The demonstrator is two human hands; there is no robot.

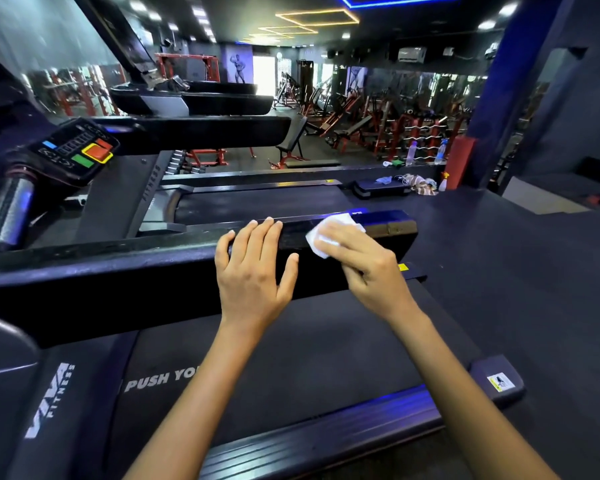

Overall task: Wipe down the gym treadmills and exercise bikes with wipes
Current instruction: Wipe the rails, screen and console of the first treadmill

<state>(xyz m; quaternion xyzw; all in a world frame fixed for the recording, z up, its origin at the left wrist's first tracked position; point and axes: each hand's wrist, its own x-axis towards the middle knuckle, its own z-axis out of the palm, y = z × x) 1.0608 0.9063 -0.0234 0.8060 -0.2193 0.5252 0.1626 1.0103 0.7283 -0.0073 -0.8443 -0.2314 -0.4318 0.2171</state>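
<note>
Pressing a white wipe (pixel 329 237) flat against a black treadmill handrail (pixel 187 265), the right hand (pixel 364 261) keeps its fingers fairly straight over the cloth near the rail's far end, while the left hand (pixel 253 268) rests open on the same rail just beside it, fingers extended over the top edge. Below lies the dark treadmill belt (pixel 291 358), printed "PUSH YO". A second treadmill's console (pixel 77 150) with red and green buttons stands to the left. Beyond, red weight machines (pixel 378 126) crowd the mirrored gym; what appear to be two water bottles (pixel 411 153) and a small spray bottle (pixel 442 181) sit near a blue pillar (pixel 506 81).
</note>
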